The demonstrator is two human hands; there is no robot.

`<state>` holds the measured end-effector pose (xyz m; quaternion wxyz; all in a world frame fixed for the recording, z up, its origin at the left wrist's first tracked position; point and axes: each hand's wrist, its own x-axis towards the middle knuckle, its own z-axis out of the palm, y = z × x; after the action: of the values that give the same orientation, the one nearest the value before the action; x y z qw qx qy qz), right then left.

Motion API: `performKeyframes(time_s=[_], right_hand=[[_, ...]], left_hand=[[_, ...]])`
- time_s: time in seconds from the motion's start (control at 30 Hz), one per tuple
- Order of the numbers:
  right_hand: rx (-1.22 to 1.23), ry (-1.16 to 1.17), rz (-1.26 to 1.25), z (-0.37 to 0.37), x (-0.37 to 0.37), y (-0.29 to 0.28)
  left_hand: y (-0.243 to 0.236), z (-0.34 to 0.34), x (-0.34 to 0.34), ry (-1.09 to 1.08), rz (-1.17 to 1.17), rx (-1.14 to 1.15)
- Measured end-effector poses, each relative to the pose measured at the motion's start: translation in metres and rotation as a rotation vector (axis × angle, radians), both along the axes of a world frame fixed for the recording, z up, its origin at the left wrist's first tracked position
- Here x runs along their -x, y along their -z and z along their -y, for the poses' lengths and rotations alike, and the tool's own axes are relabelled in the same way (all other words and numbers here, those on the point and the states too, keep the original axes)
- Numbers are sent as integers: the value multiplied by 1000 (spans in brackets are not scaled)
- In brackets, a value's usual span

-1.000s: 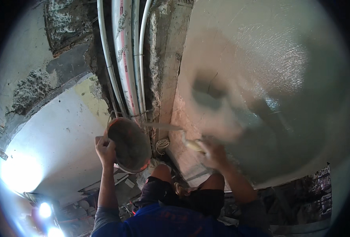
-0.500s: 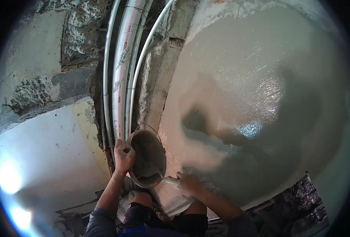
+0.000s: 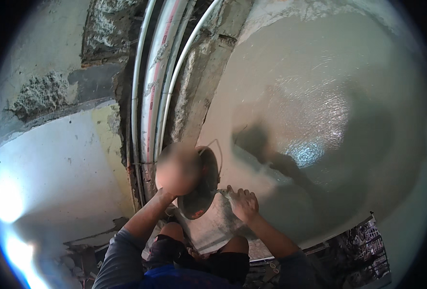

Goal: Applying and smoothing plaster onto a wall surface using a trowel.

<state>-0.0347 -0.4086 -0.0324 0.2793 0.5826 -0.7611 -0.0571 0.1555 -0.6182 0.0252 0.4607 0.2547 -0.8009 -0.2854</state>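
Note:
My left hand (image 3: 174,174) is blurred over, but it lies against the left rim of a dark round bucket (image 3: 214,168), which hangs tilted above my knees. Grey smears and an orange patch show inside the bucket, and its thin wire handle sticks out on the right. Just right of the rim is my right hand (image 3: 244,204), its fingers curled round a slim, pale-smeared tool (image 3: 222,192). The tool's far end meets the bucket's edge, and its exact kind cannot be made out. Beyond spreads a wet, smooth grey plastered surface (image 3: 281,111), with shadows across it.
Several white and grey pipes (image 3: 158,86) run in a rough channel beside a broken concrete strip (image 3: 206,72). To the left is a white panel (image 3: 54,168) with a yellowish edge. Debris (image 3: 83,265) lies at lower left; a dark printed sheet (image 3: 353,255) lies at lower right.
The bucket and my left hand have moved up and to the right, and the bucket is tipped further. My right hand has risen and shifted right, drawing the tool toward the rim.

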Motion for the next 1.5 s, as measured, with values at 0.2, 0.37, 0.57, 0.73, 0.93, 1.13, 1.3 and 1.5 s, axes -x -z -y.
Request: performKeyframes(time_s=[0.2,0.37,0.57,0.73,0.93,1.13,1.3,1.5], right_hand=[[99,-213,50,-24,10,14],[149,-269,483,-29,12,38],[282,-246,903,-19,-24,70],[311,-242,1242,-8,-38,85],[276,-141,1465,-4,-21,55],[381,15,1681,10,2,8],[428,-68,1442,29,29,-50],[405,6,1264,70,46,-161]], left_hand=[[-16,-18,-3,177,9,8],[-5,-9,18,434,-28,110],[4,2,36,362,-136,86],[22,24,35,283,-159,-62],[28,54,31,156,-334,-148],[41,85,29,-9,-492,-336],[35,88,43,-79,-496,-381],[37,120,46,-80,-603,-358]])
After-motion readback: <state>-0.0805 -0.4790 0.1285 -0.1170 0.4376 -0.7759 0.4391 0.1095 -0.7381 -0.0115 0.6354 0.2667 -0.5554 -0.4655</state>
